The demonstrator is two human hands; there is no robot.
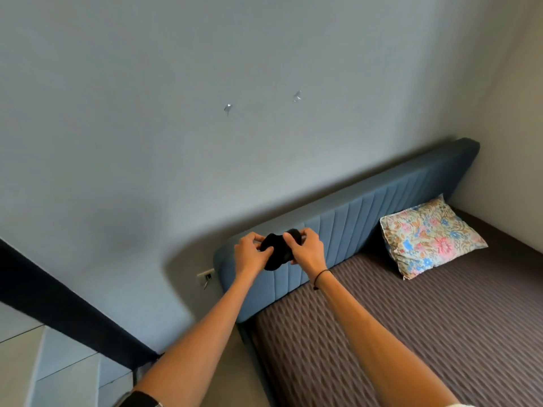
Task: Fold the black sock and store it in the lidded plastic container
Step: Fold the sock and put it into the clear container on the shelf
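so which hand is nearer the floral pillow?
Right. The right hand grips the black sock held up in front of the headboard, on the side toward the floral pillow. The left hand grips the sock's far side.

Arms: two bare forearms are seen, no sleeves reaching the wrists.
Left hand (252, 254): no rings or bands are seen.
Right hand (308, 247): a thin dark cord bracelet (321, 274) is worn at the wrist, a small bead or knot hanging from it.
Near left edge: a dark band (144, 399) is partly seen on the upper left forearm.
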